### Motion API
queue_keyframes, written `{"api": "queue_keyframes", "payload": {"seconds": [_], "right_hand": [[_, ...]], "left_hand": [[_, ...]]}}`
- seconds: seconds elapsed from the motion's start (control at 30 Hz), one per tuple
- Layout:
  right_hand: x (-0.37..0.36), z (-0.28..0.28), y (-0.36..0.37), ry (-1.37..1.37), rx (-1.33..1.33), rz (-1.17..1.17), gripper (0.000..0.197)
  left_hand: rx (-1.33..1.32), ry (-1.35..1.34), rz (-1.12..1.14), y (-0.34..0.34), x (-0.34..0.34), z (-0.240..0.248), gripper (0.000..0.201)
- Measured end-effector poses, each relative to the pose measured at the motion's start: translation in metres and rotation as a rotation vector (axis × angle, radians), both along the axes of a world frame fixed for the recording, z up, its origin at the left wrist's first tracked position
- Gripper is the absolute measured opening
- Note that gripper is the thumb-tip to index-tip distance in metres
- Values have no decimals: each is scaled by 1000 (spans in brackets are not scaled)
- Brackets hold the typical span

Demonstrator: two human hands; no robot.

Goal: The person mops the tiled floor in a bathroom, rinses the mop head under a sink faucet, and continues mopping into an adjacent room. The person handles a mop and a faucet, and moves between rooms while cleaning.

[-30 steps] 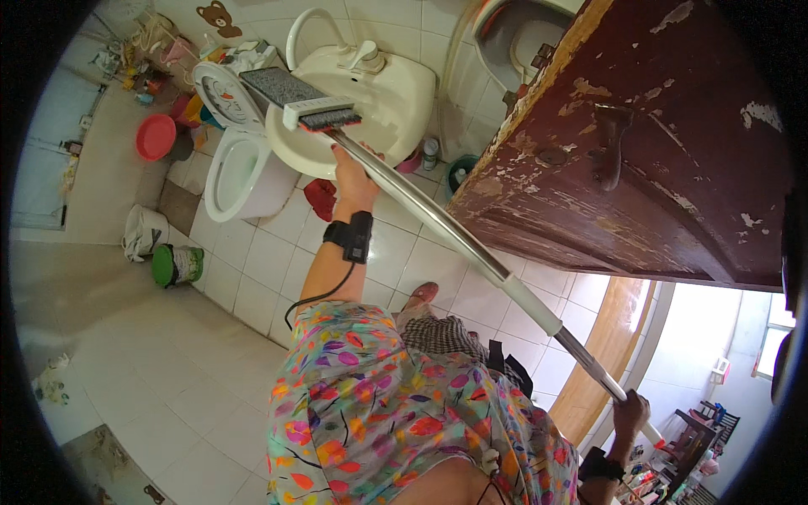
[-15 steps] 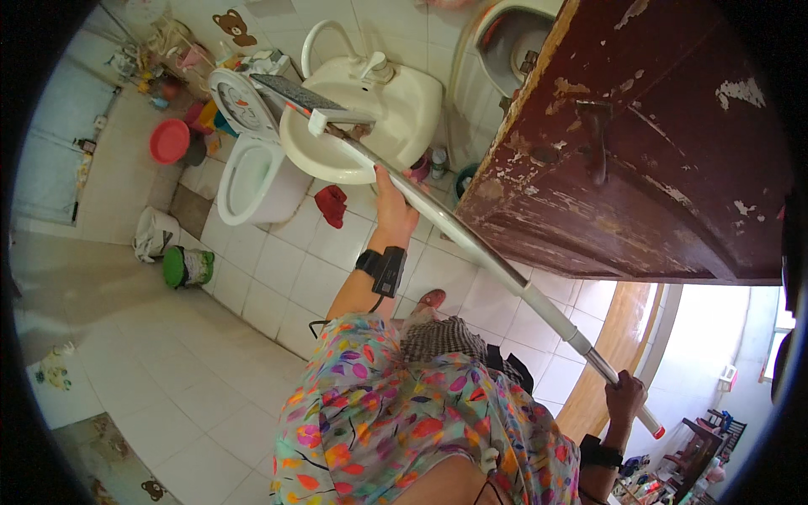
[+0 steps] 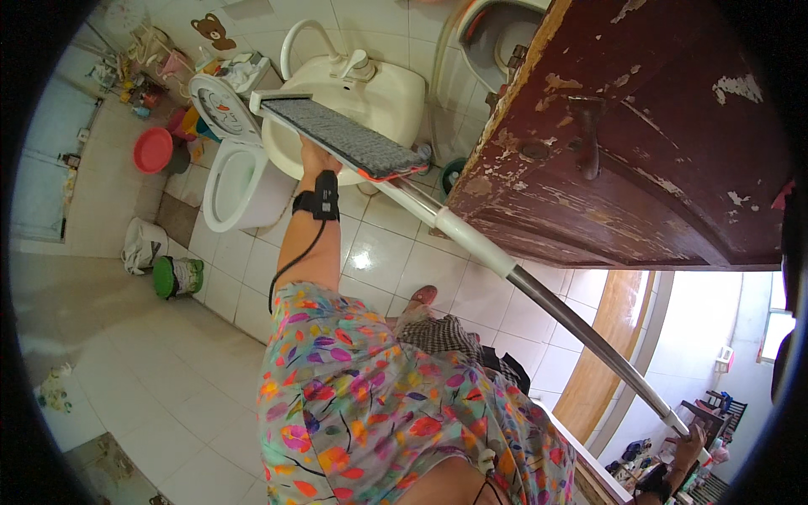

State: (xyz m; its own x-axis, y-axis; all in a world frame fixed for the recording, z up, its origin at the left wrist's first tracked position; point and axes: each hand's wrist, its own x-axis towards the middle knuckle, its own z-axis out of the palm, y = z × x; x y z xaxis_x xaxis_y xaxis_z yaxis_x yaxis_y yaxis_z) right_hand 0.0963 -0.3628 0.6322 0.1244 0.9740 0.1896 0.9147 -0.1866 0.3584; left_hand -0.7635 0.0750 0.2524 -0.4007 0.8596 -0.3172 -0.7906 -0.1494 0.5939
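Note:
A flat mop slants from the washbasin (image 3: 402, 105) down to the lower right. Its grey mop pad (image 3: 341, 135) faces up above the basin, in a white and orange-red frame. My left hand (image 3: 320, 158) is at the pad's near edge, by the basin rim; its fingers are hidden behind the mop head. At the far end of the mop's metal pole (image 3: 572, 324), my right hand (image 3: 688, 450) is closed round it, by the doorway. Each wrist wears a black band.
A worn brown door (image 3: 623, 151) stands at the right, beside the pole. Left of the basin is a toilet (image 3: 240, 185) with its lid up. A pink basin (image 3: 153, 150), a green-lidded bucket (image 3: 177, 276) and a white bin (image 3: 145, 246) stand farther left.
The mop head has turned over, its grey pad now facing up. My left hand has moved left, from the pole to the mop head. My right hand has moved right and down with the pole.

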Motion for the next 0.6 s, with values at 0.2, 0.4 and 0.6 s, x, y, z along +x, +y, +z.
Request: {"api": "queue_keyframes", "payload": {"seconds": [0.2,0.4,0.6], "right_hand": [[39,12,-27,99,16,-153,24],[-25,-59,6,-4,-162,-107,13],[-168,-152,70,103,-185,-50,14]], "left_hand": [[-28,36,-29,30,-23,-4,65],[-18,-76,-16,14,17,-20,64],[-146,-194,-37,-41,105,4,51]]}}
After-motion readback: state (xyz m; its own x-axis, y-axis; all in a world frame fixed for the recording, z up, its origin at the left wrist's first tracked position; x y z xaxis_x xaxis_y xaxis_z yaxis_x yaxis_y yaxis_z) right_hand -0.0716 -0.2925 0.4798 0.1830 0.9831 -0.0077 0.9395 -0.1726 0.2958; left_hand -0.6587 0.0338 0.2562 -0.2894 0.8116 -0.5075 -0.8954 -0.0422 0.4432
